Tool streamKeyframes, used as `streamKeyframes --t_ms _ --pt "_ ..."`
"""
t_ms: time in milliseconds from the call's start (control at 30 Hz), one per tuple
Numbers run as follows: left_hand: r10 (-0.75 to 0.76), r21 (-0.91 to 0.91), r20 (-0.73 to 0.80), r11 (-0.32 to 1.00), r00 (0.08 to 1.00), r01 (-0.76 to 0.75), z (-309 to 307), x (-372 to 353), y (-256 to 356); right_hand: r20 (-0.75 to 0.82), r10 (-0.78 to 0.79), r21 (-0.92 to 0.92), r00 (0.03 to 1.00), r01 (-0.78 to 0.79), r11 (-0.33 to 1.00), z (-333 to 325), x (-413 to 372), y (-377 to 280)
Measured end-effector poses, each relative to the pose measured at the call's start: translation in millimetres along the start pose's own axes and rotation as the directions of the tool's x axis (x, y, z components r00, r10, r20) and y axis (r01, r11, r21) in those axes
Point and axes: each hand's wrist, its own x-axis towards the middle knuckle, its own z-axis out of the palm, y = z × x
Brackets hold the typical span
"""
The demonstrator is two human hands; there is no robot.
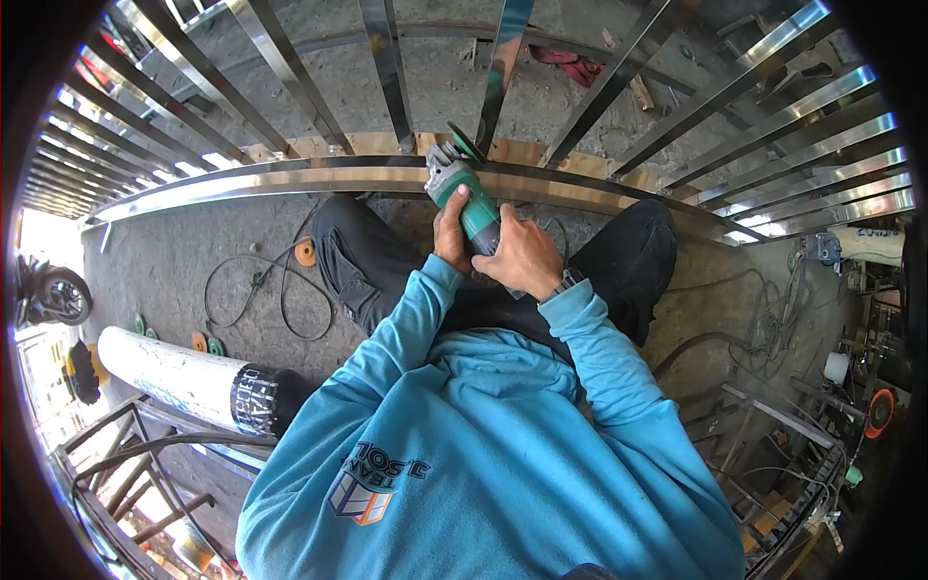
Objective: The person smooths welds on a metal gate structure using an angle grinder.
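Note:
Both of my hands are closed around a green angle grinder [465, 201] with a grey metal head. My left hand [450, 230] wraps the front of its body near the head, thumb along the top. Farther back, my right hand [523, 253] grips the dark rear part. A green disc [466, 143] on the grinder's head sits right at the shiny metal rail [372, 177], overlapping it in this view. Polished upright bars [387, 72] rise from the rail on its far side. The rail crosses in front of my bent knees.
A white gas cylinder [174, 370] lies at the left. Loose cable [274, 275] and an orange disc [304, 253] lie on the concrete floor. More cables [764, 324] tangle at the right near metal frames [788, 416]. A motorcycle wheel [65, 295] shows far left.

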Motion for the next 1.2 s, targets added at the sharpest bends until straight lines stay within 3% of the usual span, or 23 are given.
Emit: streamKeyframes --t_ms 400,600,700,800,900,967,1100,1200 --pt "0.009 0.080 -0.028 0.997 1.000 -0.007 -2 -4 8 0.020 0.040 0.050 0.999 -0.041 0.998 11 2 -1" --pt "0.031 0.399 -0.065 0.917 0.997 -0.002 0 -3 56 0.001 0.161 0.187 0.987 -0.159 0.970 26 9 -29" --pt "0.029 0.358 -0.093 0.934 0.995 0.007 8 -15 51 -0.006 0.158 0.230 0.987 -0.152 0.961 23 2 -22" --pt "0.042 0.207 -0.038 0.978 0.998 -0.033 14 -37 16 -0.005 -0.007 0.136 1.000 0.008 0.991 2 -28 -3" --pt "0.013 0.097 -0.013 0.995 1.000 -0.012 31 -59 -23 0.001 -0.036 0.049 0.999 0.036 0.998 -17 -60 23" --pt "0.003 0.109 -0.072 0.994 0.997 0.004 51 -71 -41 0.017 -0.009 0.040 1.000 0.008 0.999 -34 -76 32" --pt "-0.105 0.126 -0.056 0.986 0.993 0.112 68 -58 -65 0.001 0.063 0.011 0.998 -0.063 0.998 -53 -83 50" --pt "-0.104 0.133 -0.049 0.985 0.993 0.109 78 -40 -77 -0.027 0.064 -0.014 0.998 -0.065 0.998 -57 -72 67"
